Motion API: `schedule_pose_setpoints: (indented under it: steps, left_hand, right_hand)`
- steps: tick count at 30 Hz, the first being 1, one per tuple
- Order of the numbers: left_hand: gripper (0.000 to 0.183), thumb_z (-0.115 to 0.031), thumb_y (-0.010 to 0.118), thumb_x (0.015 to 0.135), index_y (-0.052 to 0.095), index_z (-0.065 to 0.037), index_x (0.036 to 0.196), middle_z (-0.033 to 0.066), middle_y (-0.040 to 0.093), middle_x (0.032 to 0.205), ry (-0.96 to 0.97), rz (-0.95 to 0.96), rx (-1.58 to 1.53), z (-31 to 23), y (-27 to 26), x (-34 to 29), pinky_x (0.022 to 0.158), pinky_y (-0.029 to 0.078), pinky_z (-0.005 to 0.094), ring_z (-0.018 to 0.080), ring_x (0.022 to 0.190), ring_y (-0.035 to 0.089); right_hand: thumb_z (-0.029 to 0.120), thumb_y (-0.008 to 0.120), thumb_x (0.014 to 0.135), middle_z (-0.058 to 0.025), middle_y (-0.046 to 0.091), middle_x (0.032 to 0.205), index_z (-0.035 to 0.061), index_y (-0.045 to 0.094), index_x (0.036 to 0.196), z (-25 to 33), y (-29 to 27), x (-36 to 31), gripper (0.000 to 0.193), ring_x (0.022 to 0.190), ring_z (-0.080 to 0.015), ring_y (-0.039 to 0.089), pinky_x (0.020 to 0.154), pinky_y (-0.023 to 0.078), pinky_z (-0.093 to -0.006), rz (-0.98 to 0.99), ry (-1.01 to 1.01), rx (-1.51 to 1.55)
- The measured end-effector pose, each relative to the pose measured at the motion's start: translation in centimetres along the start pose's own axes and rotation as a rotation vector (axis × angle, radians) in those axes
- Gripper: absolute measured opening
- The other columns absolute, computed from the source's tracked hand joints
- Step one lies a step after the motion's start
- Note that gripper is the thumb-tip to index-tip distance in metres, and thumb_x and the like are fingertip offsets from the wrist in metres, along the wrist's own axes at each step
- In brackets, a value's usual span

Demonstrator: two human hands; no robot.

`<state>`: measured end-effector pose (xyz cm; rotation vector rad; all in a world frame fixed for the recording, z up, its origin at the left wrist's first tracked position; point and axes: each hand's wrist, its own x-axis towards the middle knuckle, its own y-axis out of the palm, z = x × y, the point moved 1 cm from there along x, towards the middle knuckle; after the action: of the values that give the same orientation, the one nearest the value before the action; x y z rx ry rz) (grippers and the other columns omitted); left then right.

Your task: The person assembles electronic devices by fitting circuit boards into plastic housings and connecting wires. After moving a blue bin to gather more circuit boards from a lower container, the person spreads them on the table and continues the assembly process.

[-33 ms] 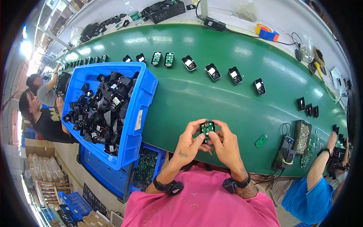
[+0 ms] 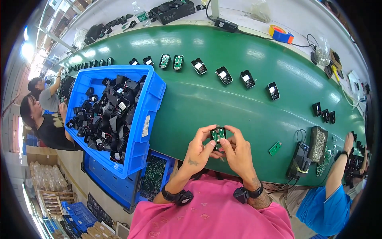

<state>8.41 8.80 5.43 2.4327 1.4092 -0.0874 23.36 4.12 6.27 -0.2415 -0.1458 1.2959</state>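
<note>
Green table (image 2: 223, 99): long, smooth, glossy, curved by the lens. Blue plastic bin (image 2: 149, 107) on its left part, rectangular, heaped with matte black housings (image 2: 111, 111). Row of small black housings (image 2: 224, 75) on the table beyond the bin, some showing green boards. Loose green circuit board (image 2: 275, 148) lies flat on the table's near edge, right of the hands. Left hand (image 2: 197, 150) and right hand (image 2: 238, 151) over the table's near edge, fingers closed on one small black module (image 2: 218, 135), green board face up, held between both thumbs.

Glossy blue plastic bin (image 2: 153, 107); smooth green belt (image 2: 223, 107).
</note>
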Motion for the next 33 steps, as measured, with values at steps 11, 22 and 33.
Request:
schedule_pose_setpoints:
  steps: [11,22,33]
  left_hand:
    - [0.046,0.001,0.054,0.095,0.045,0.001,0.141,0.0181,0.051,0.133,0.138,-0.028,0.128,-0.2,0.0,0.0,0.078,0.063,0.0309,0.0209,0.106,0.064]
    - [0.053,0.011,0.06,0.087,0.052,-0.001,0.137,0.0142,0.058,0.13,0.301,-0.024,0.0,1.9,0.1,0.0,0.077,0.059,0.0258,0.0142,0.097,0.066]
    - [0.048,0.008,0.053,0.09,0.054,-0.002,0.137,0.0105,0.065,0.113,0.286,-0.164,0.23,0.8,0.8,-0.2,0.056,0.048,0.0218,0.0058,0.071,0.062]
  right_hand:
    - [0.013,0.065,0.094,-0.0104,0.064,0.066,-0.0019,0.059,0.089,-0.8,-0.3,-0.2,0.016,0.053,-0.0158,0.061,0.048,0.045,-0.0315,-0.017,-0.077,-0.075]
    - [0.012,0.063,0.095,-0.0035,0.065,0.07,-0.0011,0.062,0.086,0.4,-1.9,-0.5,0.016,0.054,-0.0056,0.057,0.046,0.042,-0.0211,0.38,0.237,0.463]
    - [0.017,0.065,0.093,-0.006,0.059,0.058,-0.0022,0.064,0.083,0.5,-0.5,0.0,0.022,0.051,-0.0095,0.052,0.048,0.038,-0.0273,0.057,0.02,0.054]
